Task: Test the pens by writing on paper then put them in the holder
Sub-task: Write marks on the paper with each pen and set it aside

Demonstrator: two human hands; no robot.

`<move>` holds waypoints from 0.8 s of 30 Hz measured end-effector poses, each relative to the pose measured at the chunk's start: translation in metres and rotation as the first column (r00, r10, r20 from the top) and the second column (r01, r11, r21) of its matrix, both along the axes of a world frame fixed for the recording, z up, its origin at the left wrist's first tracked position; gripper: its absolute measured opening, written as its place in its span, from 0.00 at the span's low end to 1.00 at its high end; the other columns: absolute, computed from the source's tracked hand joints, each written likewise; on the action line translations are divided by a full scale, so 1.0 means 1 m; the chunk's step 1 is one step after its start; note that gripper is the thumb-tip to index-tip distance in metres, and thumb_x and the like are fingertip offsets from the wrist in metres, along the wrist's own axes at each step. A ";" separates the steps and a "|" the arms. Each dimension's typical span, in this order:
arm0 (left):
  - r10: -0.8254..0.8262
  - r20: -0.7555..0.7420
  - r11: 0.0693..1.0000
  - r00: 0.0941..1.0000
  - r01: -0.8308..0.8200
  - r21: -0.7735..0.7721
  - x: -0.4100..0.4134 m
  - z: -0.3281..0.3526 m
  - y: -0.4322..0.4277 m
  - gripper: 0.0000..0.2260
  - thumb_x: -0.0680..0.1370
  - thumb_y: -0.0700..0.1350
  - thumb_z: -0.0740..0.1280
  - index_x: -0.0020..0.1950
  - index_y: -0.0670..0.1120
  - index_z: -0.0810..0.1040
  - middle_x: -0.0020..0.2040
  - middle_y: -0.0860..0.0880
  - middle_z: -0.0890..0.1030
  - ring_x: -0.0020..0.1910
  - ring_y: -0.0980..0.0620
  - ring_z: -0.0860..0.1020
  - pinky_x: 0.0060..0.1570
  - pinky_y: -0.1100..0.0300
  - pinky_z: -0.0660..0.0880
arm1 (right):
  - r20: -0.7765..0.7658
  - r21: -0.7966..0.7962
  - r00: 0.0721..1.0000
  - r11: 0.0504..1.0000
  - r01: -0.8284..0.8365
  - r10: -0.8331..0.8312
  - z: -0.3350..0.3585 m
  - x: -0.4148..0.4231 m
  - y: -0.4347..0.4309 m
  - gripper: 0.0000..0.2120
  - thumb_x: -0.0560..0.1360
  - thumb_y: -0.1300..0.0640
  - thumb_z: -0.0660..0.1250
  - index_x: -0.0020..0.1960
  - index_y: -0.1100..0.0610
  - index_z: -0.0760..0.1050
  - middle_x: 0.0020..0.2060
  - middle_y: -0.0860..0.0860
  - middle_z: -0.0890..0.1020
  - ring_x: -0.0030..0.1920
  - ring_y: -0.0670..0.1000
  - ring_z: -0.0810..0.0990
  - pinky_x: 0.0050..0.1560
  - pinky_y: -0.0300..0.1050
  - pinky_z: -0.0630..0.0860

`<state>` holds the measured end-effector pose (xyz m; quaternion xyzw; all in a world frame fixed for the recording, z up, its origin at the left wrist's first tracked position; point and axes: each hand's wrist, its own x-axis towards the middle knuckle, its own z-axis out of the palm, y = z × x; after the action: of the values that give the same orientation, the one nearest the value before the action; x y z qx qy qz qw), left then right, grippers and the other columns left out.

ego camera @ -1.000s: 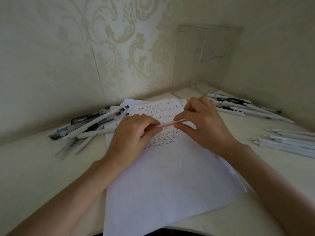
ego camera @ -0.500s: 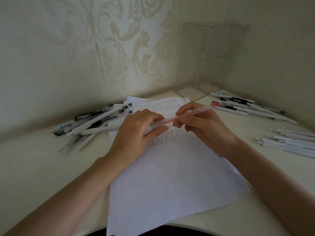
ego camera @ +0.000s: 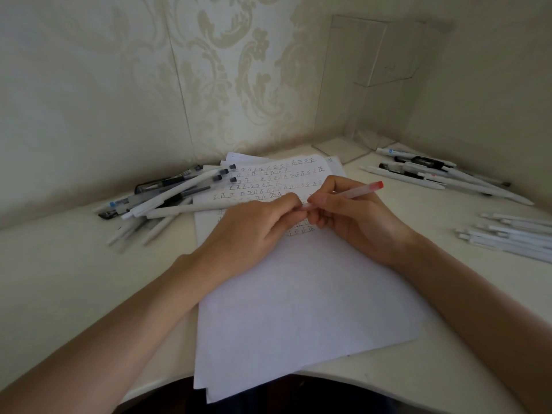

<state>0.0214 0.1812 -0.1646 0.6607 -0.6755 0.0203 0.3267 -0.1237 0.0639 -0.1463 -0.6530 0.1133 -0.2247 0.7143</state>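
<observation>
The right hand (ego camera: 358,225) holds the red pen (ego camera: 355,192) above the paper (ego camera: 298,294), a little beyond the middle of the bench (ego camera: 59,264). Its fingers (ego camera: 325,201) are curled around the lower part of the barrel, and the red end of the pen points up toward the far right corner. The left hand (ego camera: 254,231) meets it from the other side. Its thumb and forefinger are bent and pinch the lower end of the same pen, so both hands touch each other there. The tip of the pen is hidden between the fingers, and I cannot tell if a cap is on it.

The paper is a thin stack that lies from the middle of the bench to the near edge and hangs a little over this edge. Its far part is filled with rows of small written marks; the near part is blank.

A pile of pens (ego camera: 167,195) lies near the far left edge, and some of them touch the paper. More pens (ego camera: 442,174) lie by the far right corner, and another group of white pens (ego camera: 513,234) lies at the right edge. The clear holder (ego camera: 352,55) stands in the far corner against the wall.
</observation>
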 end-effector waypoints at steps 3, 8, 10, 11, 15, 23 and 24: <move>0.048 -0.017 0.999 0.999 -0.048 0.007 0.002 0.001 0.001 0.14 0.77 0.62 0.54 0.45 0.54 0.70 0.25 0.55 0.70 0.29 0.58 0.72 0.27 0.67 0.62 | 0.008 -0.006 1.000 1.000 -0.010 0.010 0.000 0.000 0.000 0.08 0.71 0.63 0.64 0.34 0.58 0.76 0.31 0.56 0.79 0.35 0.50 0.75 0.36 0.38 0.71; 0.160 -0.120 0.984 0.980 -0.150 0.091 0.000 0.007 0.003 0.28 0.64 0.72 0.57 0.55 0.54 0.66 0.32 0.55 0.69 0.31 0.57 0.70 0.31 0.64 0.63 | -0.016 0.053 0.999 0.997 0.047 -0.046 0.010 -0.009 -0.013 0.12 0.71 0.58 0.59 0.46 0.62 0.78 0.37 0.62 0.82 0.36 0.55 0.78 0.39 0.43 0.74; 0.181 -0.067 0.968 0.981 -0.166 0.188 0.003 0.009 0.004 0.36 0.59 0.76 0.58 0.61 0.57 0.65 0.36 0.57 0.69 0.37 0.57 0.71 0.36 0.61 0.64 | -0.064 -0.035 0.988 0.990 0.140 -0.142 0.014 -0.013 -0.017 0.10 0.73 0.55 0.63 0.44 0.61 0.79 0.37 0.60 0.83 0.36 0.54 0.80 0.39 0.42 0.75; 0.161 0.004 0.962 0.987 -0.158 0.223 0.004 0.008 0.004 0.39 0.58 0.78 0.58 0.63 0.58 0.65 0.39 0.59 0.68 0.41 0.56 0.70 0.39 0.60 0.63 | -0.085 -0.096 0.975 0.976 0.195 -0.203 0.014 -0.013 -0.017 0.09 0.72 0.54 0.68 0.40 0.60 0.78 0.35 0.57 0.83 0.35 0.52 0.78 0.38 0.42 0.74; 0.103 0.183 0.942 0.978 -0.155 0.299 0.004 0.001 0.001 0.34 0.62 0.76 0.53 0.65 0.63 0.66 0.43 0.60 0.63 0.47 0.58 0.62 0.48 0.59 0.58 | -0.175 -0.350 0.887 0.869 0.350 -0.428 0.008 -0.005 -0.007 0.15 0.69 0.62 0.71 0.30 0.56 0.67 0.22 0.49 0.75 0.26 0.47 0.68 0.28 0.40 0.63; 0.138 0.181 0.941 0.974 -0.186 0.282 -0.001 -0.002 0.000 0.31 0.64 0.74 0.53 0.63 0.64 0.68 0.43 0.58 0.61 0.47 0.58 0.60 0.47 0.59 0.54 | -0.154 -0.503 0.829 0.765 0.403 -0.538 -0.006 0.006 0.008 0.14 0.67 0.68 0.64 0.29 0.58 0.63 0.17 0.44 0.67 0.20 0.42 0.63 0.21 0.33 0.59; 0.139 0.183 0.940 0.973 -0.187 0.286 -0.001 -0.002 0.000 0.30 0.64 0.73 0.53 0.63 0.64 0.68 0.43 0.58 0.61 0.47 0.58 0.60 0.47 0.59 0.54 | -0.158 -0.508 0.829 0.764 0.397 -0.536 -0.006 0.006 0.008 0.14 0.67 0.68 0.64 0.29 0.58 0.63 0.17 0.45 0.67 0.20 0.42 0.63 0.21 0.33 0.59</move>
<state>0.0201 0.1814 -0.1663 0.7528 -0.6374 -0.0029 0.1642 -0.1180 0.0722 -0.1520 -0.7773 0.3231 -0.3175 0.4366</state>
